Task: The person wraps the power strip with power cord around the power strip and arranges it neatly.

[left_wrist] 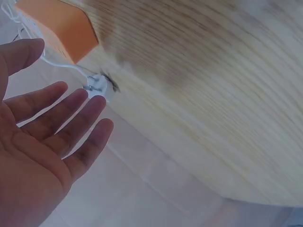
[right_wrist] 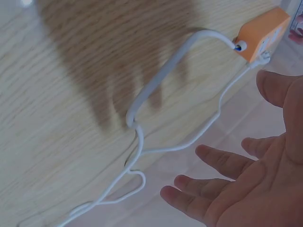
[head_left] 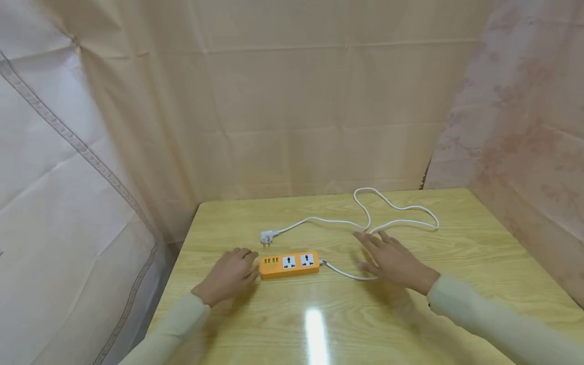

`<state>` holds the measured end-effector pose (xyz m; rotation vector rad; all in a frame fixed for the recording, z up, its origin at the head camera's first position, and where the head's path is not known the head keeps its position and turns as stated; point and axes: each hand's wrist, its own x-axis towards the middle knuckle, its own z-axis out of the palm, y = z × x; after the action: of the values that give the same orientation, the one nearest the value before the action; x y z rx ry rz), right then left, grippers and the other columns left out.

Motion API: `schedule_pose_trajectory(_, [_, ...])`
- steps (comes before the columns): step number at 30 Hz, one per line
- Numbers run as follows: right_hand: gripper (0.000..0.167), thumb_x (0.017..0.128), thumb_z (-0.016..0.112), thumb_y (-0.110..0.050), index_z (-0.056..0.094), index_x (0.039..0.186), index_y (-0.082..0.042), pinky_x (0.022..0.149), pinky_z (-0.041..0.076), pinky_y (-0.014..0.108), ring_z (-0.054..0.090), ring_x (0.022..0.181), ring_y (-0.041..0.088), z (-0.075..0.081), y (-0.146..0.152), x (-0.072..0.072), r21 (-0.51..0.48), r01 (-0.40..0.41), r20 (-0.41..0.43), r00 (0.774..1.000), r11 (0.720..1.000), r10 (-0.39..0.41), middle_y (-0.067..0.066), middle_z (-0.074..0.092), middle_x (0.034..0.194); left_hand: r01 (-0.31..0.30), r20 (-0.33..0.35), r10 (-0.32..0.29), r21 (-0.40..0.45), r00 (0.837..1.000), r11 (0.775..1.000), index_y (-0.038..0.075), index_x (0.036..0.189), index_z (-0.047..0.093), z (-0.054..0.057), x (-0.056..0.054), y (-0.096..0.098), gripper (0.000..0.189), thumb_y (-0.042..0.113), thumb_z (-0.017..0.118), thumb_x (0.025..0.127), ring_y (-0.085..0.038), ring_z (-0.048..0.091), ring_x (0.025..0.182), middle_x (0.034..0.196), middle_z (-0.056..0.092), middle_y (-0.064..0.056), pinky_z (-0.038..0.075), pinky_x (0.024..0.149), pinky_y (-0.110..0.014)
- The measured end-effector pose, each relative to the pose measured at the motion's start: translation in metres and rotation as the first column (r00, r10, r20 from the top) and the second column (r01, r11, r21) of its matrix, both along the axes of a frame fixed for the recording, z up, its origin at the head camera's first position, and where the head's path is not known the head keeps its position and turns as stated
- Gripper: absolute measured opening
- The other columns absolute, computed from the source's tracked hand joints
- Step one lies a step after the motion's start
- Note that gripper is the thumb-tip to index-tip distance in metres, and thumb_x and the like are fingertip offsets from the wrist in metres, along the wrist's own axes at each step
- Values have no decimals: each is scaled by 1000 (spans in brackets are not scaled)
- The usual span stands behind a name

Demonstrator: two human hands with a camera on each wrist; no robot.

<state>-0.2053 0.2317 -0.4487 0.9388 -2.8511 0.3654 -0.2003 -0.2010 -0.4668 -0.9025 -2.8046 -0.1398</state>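
Note:
An orange power strip (head_left: 290,272) with two white sockets and several small ports lies face up on the wooden table. Just off its left end is my left hand (head_left: 231,274), fingers loosely spread and palm bare in the left wrist view. My right hand (head_left: 388,258) hovers over the white cord (head_left: 339,272) to the right of the strip, its fingers apart and holding nothing. From the strip's right end the cord passes beneath that hand, loops at the back right and runs left to a white plug (head_left: 266,236) behind the strip. The plug's pins (left_wrist: 96,82) show in the left wrist view.
The table (head_left: 255,324) has a pale wood grain and a bright light reflection near the front. Beige cloth (head_left: 319,126) hangs behind its back edge. More cloth hangs at the left (head_left: 68,203) and a flowered sheet (head_left: 524,152) at the right.

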Motion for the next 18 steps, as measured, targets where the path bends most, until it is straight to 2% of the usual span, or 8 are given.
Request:
schedule_pose_trajectory(4, [72,100,69,-34,35,157,-7,99,38,75,43,131,63,-2,-6,0,-20,-1,6,1000,1000,1,20,52,148,-13,22,12,44,1000,999,-5,125,66,-5,-4,9,46,29,75,96,-36,65,109,121,67,-19,54,90,-51])
schedule_pose_trajectory(7, [68,100,68,-35,40,155,-7,98,41,72,47,129,58,-3,-10,0,-5,17,13,1000,1000,-17,20,57,143,4,29,-6,72,1000,997,-5,125,66,-6,-7,16,45,28,75,96,-36,65,108,121,67,-19,54,90,-51])
schedule_pose_trajectory(11, [61,100,69,-36,50,148,-5,93,47,66,58,119,49,-6,-14,-1,37,24,-16,1000,999,-23,18,66,130,21,30,-23,59,999,998,-4,124,66,-9,-13,21,45,30,75,96,-34,64,107,120,67,-18,54,89,-48])
schedule_pose_trajectory(13, [58,99,70,-35,53,146,-5,91,49,64,61,115,45,-7,-15,-2,48,24,-22,999,999,-23,17,68,127,10,42,-12,52,999,999,-4,123,66,-12,-15,21,45,31,76,96,-33,63,108,119,67,-17,53,91,-47])
schedule_pose_trajectory(16, [57,98,71,-34,55,144,-5,88,50,63,62,112,44,-9,-17,-3,54,27,-13,1000,998,-26,17,69,126,-16,82,13,34,997,999,-4,126,65,-15,-16,19,49,33,76,95,-32,63,108,120,66,-16,53,92,-46])
schedule_pose_trajectory(18, [55,98,72,-33,56,143,-6,85,51,61,64,106,41,-11,-18,-4,66,30,-1,1000,997,-30,13,72,116,-29,117,25,30,993,999,-4,129,63,-18,-17,18,52,34,75,96,-31,63,107,121,66,-16,53,92,-45])
